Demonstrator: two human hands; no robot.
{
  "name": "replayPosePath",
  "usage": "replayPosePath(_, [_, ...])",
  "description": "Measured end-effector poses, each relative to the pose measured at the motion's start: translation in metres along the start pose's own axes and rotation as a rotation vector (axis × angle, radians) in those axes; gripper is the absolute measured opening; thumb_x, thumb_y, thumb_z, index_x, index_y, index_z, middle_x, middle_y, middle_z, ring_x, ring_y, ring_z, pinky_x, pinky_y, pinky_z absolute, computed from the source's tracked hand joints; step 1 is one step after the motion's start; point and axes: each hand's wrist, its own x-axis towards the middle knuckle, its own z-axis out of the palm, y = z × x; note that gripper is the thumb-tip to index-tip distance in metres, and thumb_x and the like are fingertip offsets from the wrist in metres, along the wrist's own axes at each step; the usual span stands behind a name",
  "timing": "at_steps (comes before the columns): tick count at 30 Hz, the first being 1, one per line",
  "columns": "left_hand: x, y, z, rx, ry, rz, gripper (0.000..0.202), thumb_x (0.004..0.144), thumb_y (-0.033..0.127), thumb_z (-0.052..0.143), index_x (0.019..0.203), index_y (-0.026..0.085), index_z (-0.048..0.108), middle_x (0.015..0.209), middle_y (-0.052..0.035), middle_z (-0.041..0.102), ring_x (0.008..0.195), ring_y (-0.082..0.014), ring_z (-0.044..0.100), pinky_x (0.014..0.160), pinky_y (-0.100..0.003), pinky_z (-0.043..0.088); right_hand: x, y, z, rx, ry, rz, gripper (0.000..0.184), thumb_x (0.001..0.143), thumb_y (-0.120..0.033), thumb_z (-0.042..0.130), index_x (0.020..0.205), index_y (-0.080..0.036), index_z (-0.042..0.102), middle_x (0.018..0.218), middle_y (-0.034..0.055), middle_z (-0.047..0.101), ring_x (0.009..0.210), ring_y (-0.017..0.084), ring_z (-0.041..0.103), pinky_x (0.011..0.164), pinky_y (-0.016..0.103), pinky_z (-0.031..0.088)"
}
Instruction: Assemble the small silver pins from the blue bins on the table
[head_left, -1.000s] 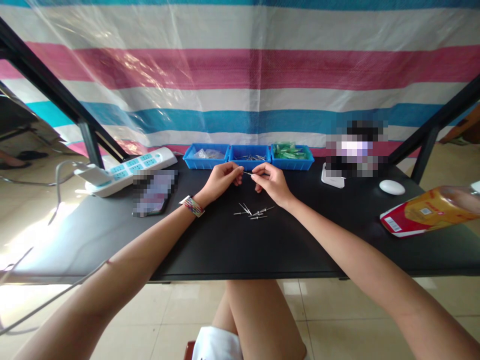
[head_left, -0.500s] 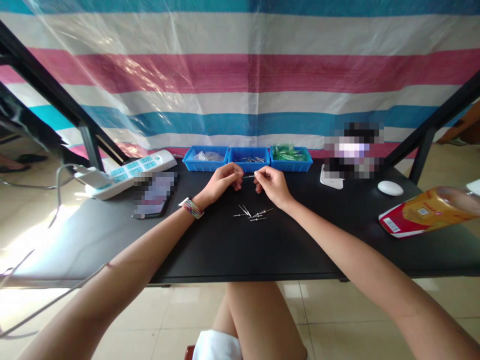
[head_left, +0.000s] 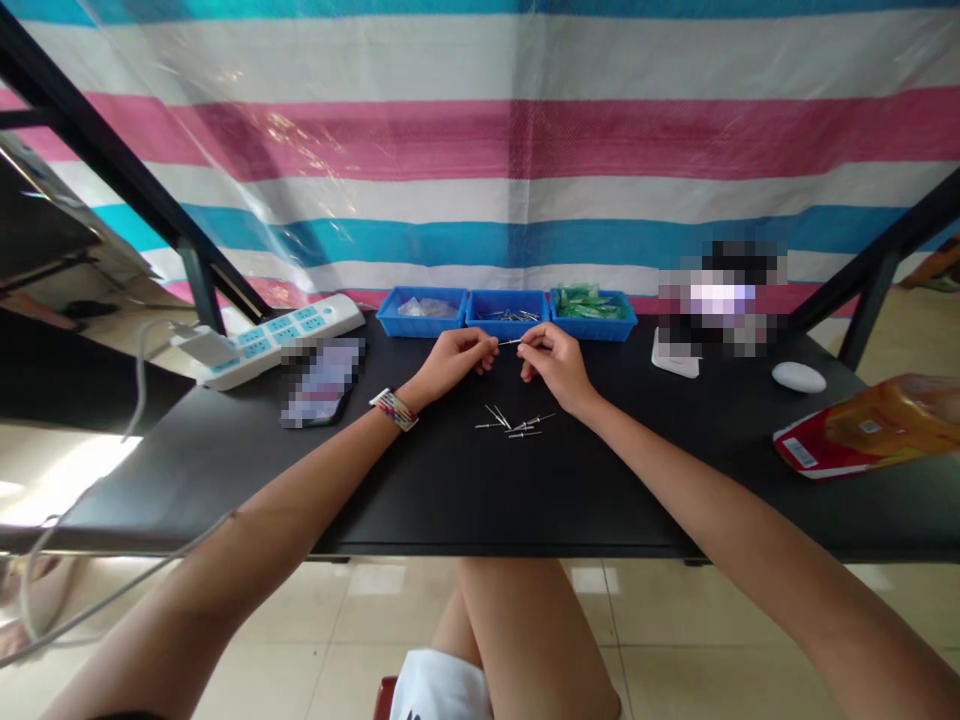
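Note:
A thin metal blind rivet spans the small gap between my two hands, level above the black table. Pinched fingers of my left hand meet its left end. My right hand grips the other end between thumb and forefinger. Just below the hands lies a loose pile of several similar rivets, pointing different ways. Behind my fingers, the middle blue bin holds more of these metal pieces. Fingertips cover both ends of the held rivet.
Clear plastic bags lie in the left blue bin, green packets in the right bin. Leftward are a power strip and a phone. A white oval object and a drink bottle stand right. Table edge runs in front.
The view has shifted slightly, so the table and its things appear a little further right. Both hands keep their pinch on the rivet, and the pile looks the same.

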Motion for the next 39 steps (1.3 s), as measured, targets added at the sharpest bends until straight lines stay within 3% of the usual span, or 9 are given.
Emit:
replayPosePath(11, [-0.003, 0.003, -0.001, -0.128, -0.016, -0.039, 0.04, 0.092, 0.054, 0.073, 0.092, 0.014, 0.071, 0.074, -0.0042, 0.069, 0.065, -0.0146, 0.067, 0.06, -0.025, 0.053, 0.004, -0.005, -0.003, 0.036, 0.046, 0.042, 0.024, 0.074, -0.035, 0.083, 0.08, -0.021, 0.064, 0.071, -0.0028, 0.065, 0.052, 0.012, 0.062, 0.048, 0.025, 0.057])
replayPosePath(15, [-0.003, 0.002, -0.001, -0.244, 0.101, -0.037, 0.038, 0.093, 0.044, 0.073, 0.118, 0.017, 0.063, 0.078, 0.0002, 0.069, 0.061, -0.0134, 0.066, 0.057, -0.024, 0.053, 0.011, -0.007, -0.012, 0.091, 0.134, 0.088, 0.037, 0.077, -0.042, 0.083, 0.106, -0.02, 0.075, 0.101, 0.0063, 0.08, 0.06, 0.012, 0.069, 0.055, 0.027, 0.063])
replayPosePath(18, [-0.002, 0.0, -0.001, -0.269, 0.126, -0.053, 0.037, 0.092, 0.039, 0.071, 0.12, 0.018, 0.062, 0.077, 0.0015, 0.067, 0.06, -0.0126, 0.066, 0.057, -0.023, 0.053, 0.013, -0.008, -0.02, 0.021, 0.101, 0.086, 0.046, 0.081, -0.041, 0.078, 0.122, -0.02, 0.077, 0.106, 0.0079, 0.082, 0.052, 0.01, 0.064, 0.046, 0.025, 0.055])
replayPosePath(20, [-0.002, -0.001, -0.001, -0.268, 0.115, -0.06, 0.034, 0.092, 0.037, 0.07, 0.118, 0.017, 0.063, 0.077, 0.0015, 0.067, 0.06, -0.0126, 0.066, 0.056, -0.023, 0.052, 0.011, -0.009, -0.022, -0.073, 0.097, 0.051, 0.032, 0.083, -0.036, 0.072, 0.107, -0.018, 0.081, 0.088, 0.0047, 0.079, 0.044, 0.009, 0.056, 0.041, 0.023, 0.045])
replayPosePath(23, [-0.001, -0.002, -0.001, -0.257, 0.095, -0.06, 0.03, 0.09, 0.035, 0.07, 0.113, 0.017, 0.064, 0.076, 0.0011, 0.067, 0.059, -0.0123, 0.065, 0.055, -0.022, 0.051, 0.006, -0.014, -0.02, -0.166, -0.054, 0.02, 0.018, 0.081, -0.031, 0.067, 0.084, -0.018, 0.079, 0.071, 0.0012, 0.072, 0.042, 0.009, 0.05, 0.041, 0.024, 0.037])
replayPosePath(27, [-0.002, -0.002, -0.001, -0.242, 0.08, -0.04, 0.025, 0.09, 0.032, 0.07, 0.109, 0.016, 0.066, 0.076, 0.0003, 0.067, 0.061, -0.0126, 0.066, 0.057, -0.023, 0.052, -0.008, -0.027, -0.008, -0.32, -0.434, -0.078, 0.011, 0.08, -0.026, 0.07, 0.081, -0.019, 0.079, 0.071, 0.0005, 0.07, 0.055, 0.011, 0.054, 0.053, 0.025, 0.041])
replayPosePath(31, [-0.002, -0.002, -0.001, -0.229, 0.084, -0.038, 0.023, 0.091, 0.031, 0.068, 0.107, 0.015, 0.067, 0.076, 0.0, 0.067, 0.061, -0.0125, 0.066, 0.058, -0.023, 0.053, -0.021, -0.038, -0.001, -0.465, -0.669, -0.177, 0.006, 0.08, -0.019, 0.074, 0.074, -0.02, 0.074, 0.07, -0.0017, 0.064, 0.061, 0.012, 0.052, 0.06, 0.025, 0.041])
replayPosePath(34, [-0.001, -0.004, -0.001, -0.214, 0.07, -0.032, 0.024, 0.091, 0.032, 0.069, 0.107, 0.015, 0.067, 0.076, -0.0002, 0.067, 0.062, -0.0127, 0.066, 0.058, -0.023, 0.053, -0.025, -0.041, -0.002, -0.551, -0.747, -0.199, 0.013, 0.077, -0.017, 0.08, 0.071, -0.02, 0.068, 0.069, -0.0028, 0.063, 0.063, 0.012, 0.053, 0.062, 0.026, 0.041])
replayPosePath(39, [-0.002, -0.004, -0.002, -0.207, 0.058, -0.019, 0.025, 0.09, 0.033, 0.068, 0.107, 0.015, 0.067, 0.077, -0.0004, 0.068, 0.061, -0.0123, 0.066, 0.058, -0.023, 0.053, -0.025, -0.037, -0.005, -0.633, -0.712, -0.206, 0.017, 0.073, -0.006, 0.077, 0.078, -0.02, 0.069, 0.073, -0.0029, 0.065, 0.064, 0.012, 0.055, 0.063, 0.025, 0.042])
